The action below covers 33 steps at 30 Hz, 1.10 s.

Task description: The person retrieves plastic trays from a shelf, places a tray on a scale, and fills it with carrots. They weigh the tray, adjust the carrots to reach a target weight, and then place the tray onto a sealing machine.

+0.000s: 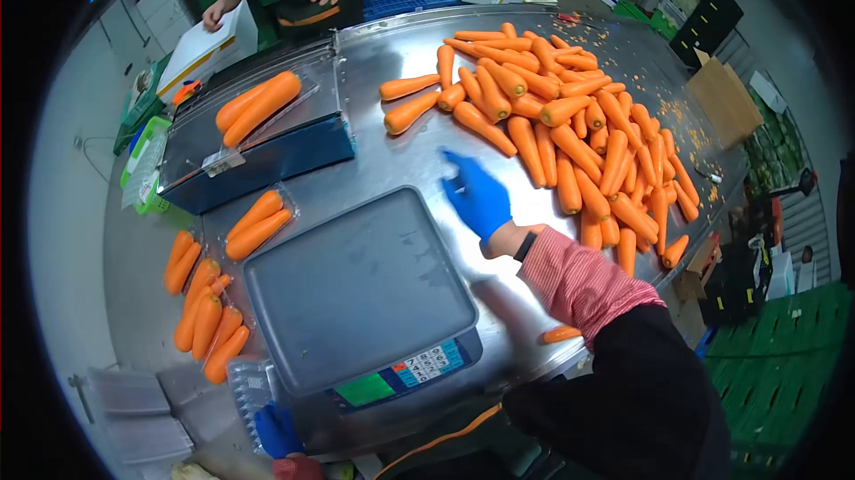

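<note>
Right hand, blue glove: fingers spread, holding nothing, over the bare steel table just beyond the scale, near the carrot pile that fills the far right corner. Left hand, blue glove, at the near edge just beside the clear tray stack; finger state cannot be told. Packed carrots lie left of the scale.

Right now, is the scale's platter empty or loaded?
Empty. The scale platter shows only bare grey surface; the tray of carrots lies off its left corner and the right hand hovers past its far edge.
</note>
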Tool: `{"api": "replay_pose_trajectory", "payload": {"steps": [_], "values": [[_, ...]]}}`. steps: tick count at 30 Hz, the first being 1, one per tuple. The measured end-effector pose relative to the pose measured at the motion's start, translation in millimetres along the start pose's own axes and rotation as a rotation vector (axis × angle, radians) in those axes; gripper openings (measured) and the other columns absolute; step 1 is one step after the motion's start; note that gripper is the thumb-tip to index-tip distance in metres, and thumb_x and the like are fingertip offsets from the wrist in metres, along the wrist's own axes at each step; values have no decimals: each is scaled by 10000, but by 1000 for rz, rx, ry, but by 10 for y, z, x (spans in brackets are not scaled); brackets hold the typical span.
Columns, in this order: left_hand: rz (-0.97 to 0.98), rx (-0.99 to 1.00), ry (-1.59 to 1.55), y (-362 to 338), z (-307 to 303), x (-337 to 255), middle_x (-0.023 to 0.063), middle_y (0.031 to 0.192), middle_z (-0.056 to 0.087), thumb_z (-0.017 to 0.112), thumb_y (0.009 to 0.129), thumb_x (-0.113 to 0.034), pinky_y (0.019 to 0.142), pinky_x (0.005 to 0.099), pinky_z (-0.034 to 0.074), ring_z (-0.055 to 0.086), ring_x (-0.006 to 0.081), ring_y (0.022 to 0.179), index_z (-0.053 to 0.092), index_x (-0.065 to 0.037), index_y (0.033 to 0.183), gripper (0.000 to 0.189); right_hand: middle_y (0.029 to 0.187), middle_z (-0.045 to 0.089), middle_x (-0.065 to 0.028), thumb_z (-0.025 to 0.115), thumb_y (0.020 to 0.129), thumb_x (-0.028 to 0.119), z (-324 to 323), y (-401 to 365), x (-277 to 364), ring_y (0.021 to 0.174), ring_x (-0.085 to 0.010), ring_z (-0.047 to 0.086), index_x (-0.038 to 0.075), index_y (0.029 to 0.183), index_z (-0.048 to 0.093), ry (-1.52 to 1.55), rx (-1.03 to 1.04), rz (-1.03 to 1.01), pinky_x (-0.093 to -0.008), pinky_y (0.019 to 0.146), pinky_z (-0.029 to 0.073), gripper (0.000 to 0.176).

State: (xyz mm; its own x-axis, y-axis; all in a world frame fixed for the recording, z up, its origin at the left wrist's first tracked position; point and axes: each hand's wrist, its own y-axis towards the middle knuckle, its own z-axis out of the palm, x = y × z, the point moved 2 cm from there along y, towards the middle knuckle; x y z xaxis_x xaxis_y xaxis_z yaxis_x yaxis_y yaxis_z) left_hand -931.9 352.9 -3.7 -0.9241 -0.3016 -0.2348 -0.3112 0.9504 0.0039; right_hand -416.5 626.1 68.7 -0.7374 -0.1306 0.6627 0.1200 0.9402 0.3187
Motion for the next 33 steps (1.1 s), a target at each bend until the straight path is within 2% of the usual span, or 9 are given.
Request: {"api": "replay_pose_trajectory", "payload": {"steps": [6, 14, 18, 21, 22, 25, 28, 31, 33], "values": [[-136, -4, -274, 97, 4, 285, 37, 782, 630, 738, 745, -88, 641, 289, 468, 561, 131, 688, 661, -36, 878, 162, 1022, 624, -162, 667, 827, 322, -542, 242, -1645, 932, -299, 648, 46, 1189, 512, -720, 67, 375, -442, 738, 533, 481], [-339, 98, -592, 143, 54, 582, 0, 722, 627, 734, 794, -137, 596, 252, 458, 541, 88, 631, 699, -32, 854, 126, 969, 661, -188, 572, 861, 177, -378, 272, -2125, 883, -325, 671, 20, 1047, 601, -593, 80, 415, -429, 732, 549, 245], [-328, 126, -477, 160, 18, 548, -2, 714, 609, 697, 843, -144, 612, 271, 461, 535, 94, 646, 680, -16, 874, 133, 934, 631, -154, 549, 869, 255, -554, -32, -2164, 730, -243, 628, 7, 1118, 573, 995, 201, 896, -341, 649, 545, 352], [-290, 27, -316, 81, -71, 285, 39, 768, 618, 642, 896, -172, 672, 291, 470, 566, 134, 702, 654, 1, 912, 175, 983, 627, -158, 550, 873, 283, -594, -368, -2147, 722, -244, 620, -16, 1138, 550, 1452, 222, 1154, -327, 591, 537, 400], [-34, -138, -78, 56, -86, 264, 105, 848, 620, 576, 937, -156, 746, 332, 469, 591, 210, 794, 628, 13, 950, 177, 996, 625, -155, 545, 882, 285, -619, -464, -2135, 717, -239, 622, -16, 1149, 544, 1498, 285, 1104, -318, 589, 535, 403], [-111, -405, 3, 6, -451, 39, 151, 912, 603, 549, 935, -113, 799, 373, 458, 589, 290, 859, 623, 17, 977, 156, 1035, 622, -148, 529, 909, 292, -702, -698, -2029, 700, -222, 626, -18, 1181, 527, 1630, 476, 937, -292, 583, 529, 413], [88, -523, -148, 86, -866, -724, 149, 915, 592, 541, 919, -73, 779, 390, 462, 588, 298, 853, 633, 14, 998, 148, 1112, 603, -152, 570, 909, 252, -865, -757, -1572, 750, -211, 635, 11, 1309, 445, 1465, 545, 696, -287, 634, 534, 484], [503, -420, -119, 281, -1004, -1831, 139, 915, 579, 570, 888, -52, 765, 386, 467, 588, 291, 862, 647, -5, 1037, 175, 1204, 554, -127, 592, 915, 255, -990, -642, -937, 1037, -228, 604, 33, 1391, 382, 1228, 669, 510, -294, 824, 517, 566], [615, -262, -43, 386, -855, -2382, 133, 906, 590, 624, 848, -52, 785, 373, 467, 582, 294, 829, 651, -15, 1048, 205, 1236, 551, -139, 602, 909, 278, -942, -551, -520, 1037, -239, 610, 71, 1406, 394, 995, 685, 422, -330, 862, 504, 577]]}}
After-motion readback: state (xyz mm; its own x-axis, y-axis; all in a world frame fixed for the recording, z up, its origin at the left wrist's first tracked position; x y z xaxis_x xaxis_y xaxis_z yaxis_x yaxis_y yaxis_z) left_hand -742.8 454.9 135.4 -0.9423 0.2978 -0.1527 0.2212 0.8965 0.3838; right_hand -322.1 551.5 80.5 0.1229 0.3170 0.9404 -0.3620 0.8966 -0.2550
